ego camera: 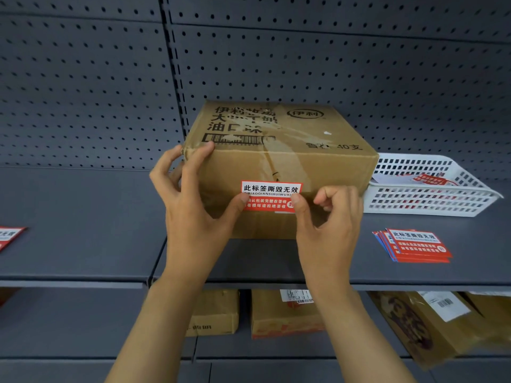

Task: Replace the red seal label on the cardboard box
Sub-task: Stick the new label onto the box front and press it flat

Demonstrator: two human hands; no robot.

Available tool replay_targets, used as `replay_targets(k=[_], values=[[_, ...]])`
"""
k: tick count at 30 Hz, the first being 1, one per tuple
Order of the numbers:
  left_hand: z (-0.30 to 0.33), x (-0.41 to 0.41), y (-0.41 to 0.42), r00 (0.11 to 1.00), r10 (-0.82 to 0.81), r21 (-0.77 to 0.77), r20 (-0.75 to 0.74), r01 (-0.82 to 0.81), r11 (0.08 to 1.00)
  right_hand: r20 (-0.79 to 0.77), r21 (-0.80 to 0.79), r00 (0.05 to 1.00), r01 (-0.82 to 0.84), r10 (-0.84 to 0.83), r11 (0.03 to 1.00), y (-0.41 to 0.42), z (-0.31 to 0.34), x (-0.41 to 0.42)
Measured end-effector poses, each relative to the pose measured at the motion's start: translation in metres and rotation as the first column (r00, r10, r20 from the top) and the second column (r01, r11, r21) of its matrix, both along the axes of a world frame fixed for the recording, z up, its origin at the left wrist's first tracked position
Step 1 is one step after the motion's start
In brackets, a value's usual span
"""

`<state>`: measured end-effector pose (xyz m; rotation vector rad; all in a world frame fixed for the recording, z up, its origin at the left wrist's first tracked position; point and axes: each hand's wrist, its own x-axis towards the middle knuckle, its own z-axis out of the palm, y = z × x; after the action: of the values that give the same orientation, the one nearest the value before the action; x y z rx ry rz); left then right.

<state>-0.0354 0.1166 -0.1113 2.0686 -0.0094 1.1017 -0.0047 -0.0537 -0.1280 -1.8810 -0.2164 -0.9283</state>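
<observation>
Both hands up on the box front, thumbs pinning the red label.

Left hand [193, 200] is spread wide, fingers hooked over the box [279, 161] top corner, thumb pressing the label [272, 196] at its left edge; right hand [326, 217] has fingers curled, thumb on the label's lower right corner, covering some print there. The box stands on the grey shelf [83, 230]. A white basket [431, 189] sits touching its right side, a stack of labels [414, 246] lies nearby, and another label [9, 236] is cut off at far left.
</observation>
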Motion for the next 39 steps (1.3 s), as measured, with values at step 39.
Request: replay_targets(k=[39], values=[[-0.009,0.005,0.013,0.993,-0.076,0.045,-0.087,0.08,0.996,-0.039,-0.128,0.999,0.023,-0.028,0.991,-0.013,-0.013,0.004]])
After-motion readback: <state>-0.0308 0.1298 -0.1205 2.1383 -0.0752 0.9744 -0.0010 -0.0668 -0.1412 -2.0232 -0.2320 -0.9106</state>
